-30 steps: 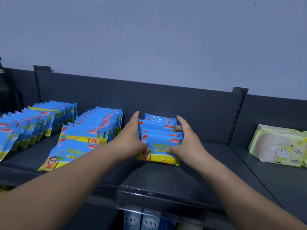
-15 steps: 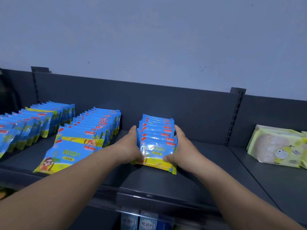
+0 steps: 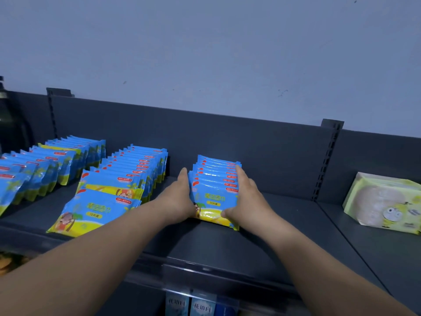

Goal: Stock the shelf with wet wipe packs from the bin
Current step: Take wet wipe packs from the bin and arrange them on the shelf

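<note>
A short row of blue and yellow wet wipe packs (image 3: 213,191) leans back on the dark grey shelf (image 3: 284,229). My left hand (image 3: 177,201) presses flat against the row's left side. My right hand (image 3: 247,198) presses against its right side, thumb on the front pack's lower corner. Both hands squeeze the row between them. Two longer rows of the same packs stand to the left: the middle row (image 3: 129,174) and the far-left row (image 3: 45,167). The bin is out of sight.
A pale green pack of wipes (image 3: 382,202) lies on the neighbouring shelf section at the right. The shelf's back panel (image 3: 262,151) rises behind the rows. Blue boxes (image 3: 191,305) show on the lower shelf beneath the front rail.
The row of packs between my hands has settled lower and leans further back. Both hands have slid along its sides, fingers now stretched toward the rear packs.
</note>
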Demonstrator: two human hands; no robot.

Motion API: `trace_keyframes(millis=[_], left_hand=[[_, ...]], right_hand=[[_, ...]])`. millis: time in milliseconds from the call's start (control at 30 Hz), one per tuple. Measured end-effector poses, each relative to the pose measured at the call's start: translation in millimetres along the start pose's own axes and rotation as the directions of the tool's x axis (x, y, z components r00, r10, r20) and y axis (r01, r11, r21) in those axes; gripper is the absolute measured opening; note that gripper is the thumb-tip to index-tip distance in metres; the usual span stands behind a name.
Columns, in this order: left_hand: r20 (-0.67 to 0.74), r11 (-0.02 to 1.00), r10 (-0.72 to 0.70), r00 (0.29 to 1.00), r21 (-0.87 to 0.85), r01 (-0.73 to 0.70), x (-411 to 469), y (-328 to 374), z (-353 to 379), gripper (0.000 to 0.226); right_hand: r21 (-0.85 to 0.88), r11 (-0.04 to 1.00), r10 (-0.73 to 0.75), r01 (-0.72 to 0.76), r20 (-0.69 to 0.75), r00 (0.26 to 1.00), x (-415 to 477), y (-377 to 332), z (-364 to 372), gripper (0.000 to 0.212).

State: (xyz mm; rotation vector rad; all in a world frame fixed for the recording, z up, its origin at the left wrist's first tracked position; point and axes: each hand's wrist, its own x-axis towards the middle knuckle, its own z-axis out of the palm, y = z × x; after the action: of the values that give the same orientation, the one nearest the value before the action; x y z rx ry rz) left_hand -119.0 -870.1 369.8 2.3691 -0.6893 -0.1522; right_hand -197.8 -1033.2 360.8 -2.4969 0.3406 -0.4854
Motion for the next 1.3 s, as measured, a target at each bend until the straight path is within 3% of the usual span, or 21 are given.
trace_keyframes(millis=[233,600,900,1100,1300], left_hand=[[0.022,0.999,-0.002,1.000,0.044,0.001,-7,-3,1,0.098],[-0.026,0.982,0.094,0.995,0.169,-0.088,-14,-6,-2,0.114],[-0.062,0.943,0.177,0.982,0.298,-0.151,-36,-10,-14,0.113],[-0.146,0.898,0.300,0.943,0.378,-0.227,-56,-24,-37,0.099],[-0.228,0.807,0.380,0.896,0.556,-0.200,-89,-59,-74,0.093]], right_hand=[[0.014,1.000,0.006,-0.007,0.034,0.999,-4,1,-3,0.117],[-0.092,0.995,-0.036,0.034,-0.014,0.999,-6,-6,2,0.111],[-0.356,0.935,-0.032,0.007,-0.063,0.998,-14,-31,9,0.098],[-0.385,0.919,-0.118,0.086,-0.058,0.991,-25,-58,21,0.087],[-0.406,0.890,-0.240,0.207,-0.031,0.970,-42,-108,42,0.083]])
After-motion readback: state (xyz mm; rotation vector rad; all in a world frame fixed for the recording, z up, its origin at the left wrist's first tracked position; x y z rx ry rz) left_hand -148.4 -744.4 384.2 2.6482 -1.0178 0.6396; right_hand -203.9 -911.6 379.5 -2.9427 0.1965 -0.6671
